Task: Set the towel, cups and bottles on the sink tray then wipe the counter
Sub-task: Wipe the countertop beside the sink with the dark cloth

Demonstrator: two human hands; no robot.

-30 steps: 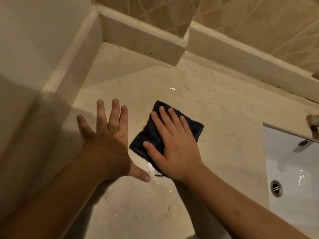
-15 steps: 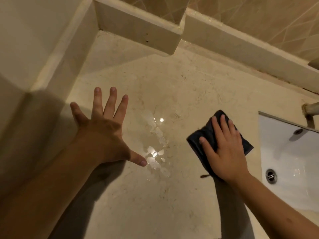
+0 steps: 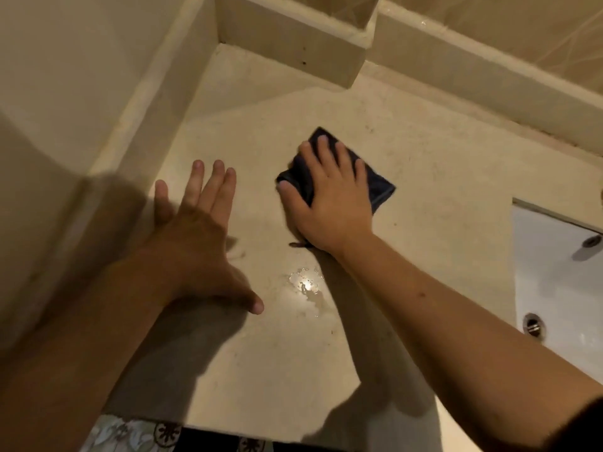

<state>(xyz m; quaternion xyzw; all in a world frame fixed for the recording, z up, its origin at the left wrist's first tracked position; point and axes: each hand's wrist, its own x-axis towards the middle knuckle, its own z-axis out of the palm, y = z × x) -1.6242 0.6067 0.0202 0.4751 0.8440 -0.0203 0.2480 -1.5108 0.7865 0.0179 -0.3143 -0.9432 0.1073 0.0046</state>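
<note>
My right hand (image 3: 329,197) lies flat on a folded dark blue cloth (image 3: 375,184) and presses it onto the beige stone counter (image 3: 440,177), a little past the middle. Its fingers are spread over the cloth, with a corner showing beyond the fingertips and another to the right. My left hand (image 3: 195,233) rests palm down on the counter to the left, fingers apart, holding nothing. A small wet patch (image 3: 305,285) glints just in front of my right wrist. No cups, bottles or tray are in view.
A white sink basin (image 3: 561,288) with its drain (image 3: 532,324) is set into the counter at the right. A raised stone ledge (image 3: 293,37) runs along the back under tiled wall. A wall closes the left side. Patterned floor shows past the counter's near edge.
My right hand has slid the cloth from beside the sink back to the left and away from me, toward the counter's middle. The wet patch is smaller. My left hand stays planted.
</note>
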